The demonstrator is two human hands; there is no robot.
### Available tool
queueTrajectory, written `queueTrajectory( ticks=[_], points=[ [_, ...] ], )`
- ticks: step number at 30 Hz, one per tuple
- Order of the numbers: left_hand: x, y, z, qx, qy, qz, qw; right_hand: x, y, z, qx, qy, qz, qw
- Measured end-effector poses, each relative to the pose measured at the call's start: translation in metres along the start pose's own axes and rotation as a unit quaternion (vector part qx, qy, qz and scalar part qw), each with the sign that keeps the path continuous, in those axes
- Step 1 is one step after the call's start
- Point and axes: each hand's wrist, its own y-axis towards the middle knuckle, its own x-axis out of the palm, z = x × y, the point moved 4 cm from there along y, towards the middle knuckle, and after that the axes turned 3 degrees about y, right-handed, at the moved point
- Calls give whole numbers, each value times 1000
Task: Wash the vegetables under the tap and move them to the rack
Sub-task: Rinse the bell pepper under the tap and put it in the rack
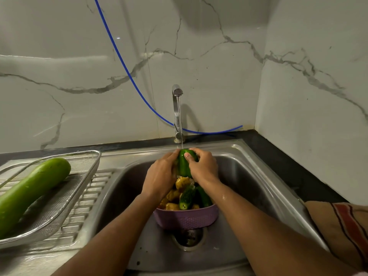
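Observation:
A green bell pepper (183,164) is held under the thin stream from the steel tap (177,112), over the sink (249,172). My left hand (160,174) grips its left side and my right hand (203,166) grips its right side, thumb on the front. Below them a purple basket (187,218) stands in the sink, holding cucumbers (187,197) and yellow-orange vegetables (173,194). At the left, a long pale green gourd (29,192) lies in the wire mesh rack (79,188) on the drainboard.
The sink drain (188,238) lies just in front of the basket. A blue hose (127,70) runs down the marble wall behind the tap. A striped brown cloth (342,232) lies on the dark counter at the right.

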Motion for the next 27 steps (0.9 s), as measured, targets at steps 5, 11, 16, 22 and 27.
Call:
queueTrajectory(
  ticks=[5,11,16,22,27],
  points=[
    [-8,5,15,40,77,20,996,1,-3,-6,-41,-41,-4,998],
    [-4,4,3,-32,52,6,998,11,-12,-13,-79,-74,-14,994],
    [2,-3,9,-27,18,8,999,5,-6,-5,-26,-58,12,998],
    [17,-9,16,-3,-99,-108,989,-1,8,17,58,2,38,998],
    [19,-8,8,-62,-144,-131,979,10,11,19,82,47,25,995]
  ],
)
